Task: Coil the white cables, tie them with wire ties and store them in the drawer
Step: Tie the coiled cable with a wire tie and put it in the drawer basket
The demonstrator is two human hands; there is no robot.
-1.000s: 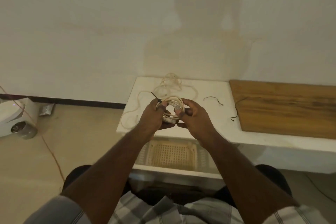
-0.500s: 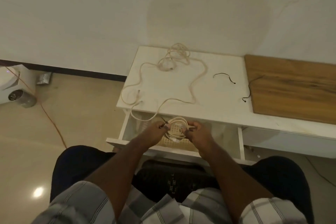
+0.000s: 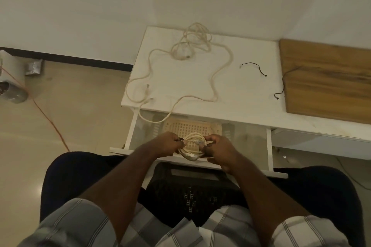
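A small coil of white cable (image 3: pixel 193 146) hangs between my two hands, just above the open white drawer (image 3: pixel 128 136). My left hand (image 3: pixel 164 144) pinches the coil's left side, where a black tie end shows. My right hand (image 3: pixel 219 149) grips its right side. A beige perforated tray (image 3: pixel 210 127) lies in the drawer under the coil. On the white tabletop (image 3: pixel 230 90) a long loose white cable (image 3: pixel 188 46) sprawls, one loop drooping over the front edge into the drawer. Two black wire ties (image 3: pixel 254 66) (image 3: pixel 282 84) lie to the right.
A wooden board (image 3: pixel 329 78) covers the table's right part. A black stool seat (image 3: pixel 192 188) sits between my knees below the drawer front. On the floor at left are a grey device (image 3: pixel 13 92), an orange cord (image 3: pixel 48 120) and a foil packet (image 3: pixel 34 66).
My hands have lowered the coiled cable from above the tabletop down to the open drawer. My head has tilted down, so the table and drawer fill more of the view.
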